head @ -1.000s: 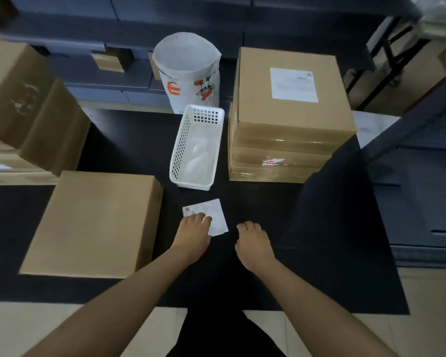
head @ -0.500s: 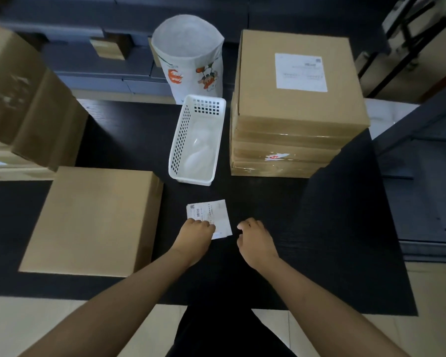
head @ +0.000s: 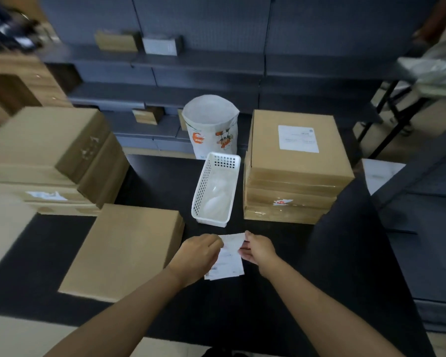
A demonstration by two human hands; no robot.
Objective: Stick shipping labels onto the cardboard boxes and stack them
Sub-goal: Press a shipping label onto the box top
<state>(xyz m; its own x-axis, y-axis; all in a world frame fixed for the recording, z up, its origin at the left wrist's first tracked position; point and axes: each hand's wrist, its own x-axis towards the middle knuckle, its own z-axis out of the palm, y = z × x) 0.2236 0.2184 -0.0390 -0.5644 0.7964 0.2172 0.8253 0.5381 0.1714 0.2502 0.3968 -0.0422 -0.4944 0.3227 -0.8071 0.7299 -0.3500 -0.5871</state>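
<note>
Dark table (head: 345,253) w/ grey shelving behind, dim light. Left hand (head: 196,256) and right hand (head: 258,249) both have fingers curled onto the shipping label (head: 229,256), pinching it near its top edge from either side; the sheet hangs down between the wrists, lower edge looks just over the table but can't tell if it's touching. Prob peeling backing or about to. Risks: label is thin + floppy, so if the adhesive side is exposed it can fold onto itself or stick to fingers; a tear is likely if the two pinches pull unevenly. Target looks like the bare flat box (head: 124,251) just left of the hands, no label visible on its top. Carrying the label over w/ slack could land it skewed or wrinkled; one corner grabbing first = air bubbles. White basket (head: 216,189) sits just beyond the hands, an elbow swing could knock it. Labelled stack (head: 294,171) on the right is several boxes high, top one carries a label (head: 298,138); edges look slightly offset, so adding another box off-centre could shift it. White bag (head: 211,127) stands behind the basket, out of the way. Unlabelled-looking boxes (head: 52,155) piled far left, partly blurred.
</note>
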